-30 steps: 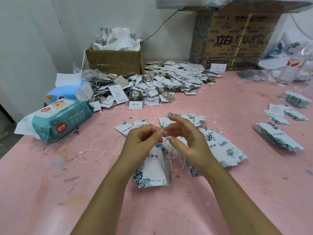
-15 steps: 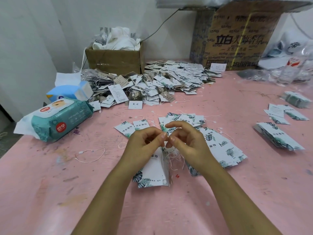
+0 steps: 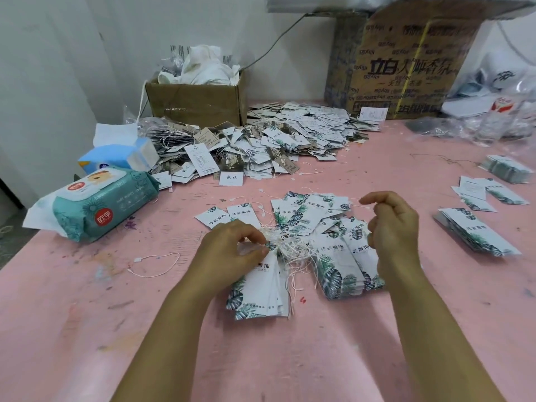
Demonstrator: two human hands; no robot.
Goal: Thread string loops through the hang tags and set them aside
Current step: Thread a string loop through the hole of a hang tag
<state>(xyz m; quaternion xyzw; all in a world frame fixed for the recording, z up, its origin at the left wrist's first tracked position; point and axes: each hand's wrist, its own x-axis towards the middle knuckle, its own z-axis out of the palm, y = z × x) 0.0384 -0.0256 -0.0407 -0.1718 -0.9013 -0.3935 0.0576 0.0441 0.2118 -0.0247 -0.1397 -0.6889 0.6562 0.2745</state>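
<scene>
My left hand (image 3: 232, 253) pinches the top end of a stack of white hang tags (image 3: 262, 291) with green leaf print, lying on the pink table. A tangle of cream string loops (image 3: 293, 250) bunches at the tags' holes. My right hand (image 3: 391, 227) is lifted to the right, its fingers pinching the end of a thin string (image 3: 355, 198). More leaf-print tags (image 3: 342, 256) fan out between and behind my hands.
A large heap of strung tags (image 3: 275, 146) lies behind, before a small cardboard box (image 3: 194, 103) and a big carton (image 3: 406, 65). A wipes pack (image 3: 95, 204) and a tissue box (image 3: 119, 158) sit left. Tag stacks (image 3: 475, 236) lie right. A loose string loop (image 3: 153, 265) lies near left.
My hands were together over the tags; my right hand has now pulled away up and to the right with a string end, while my left hand dropped onto the tag stack.
</scene>
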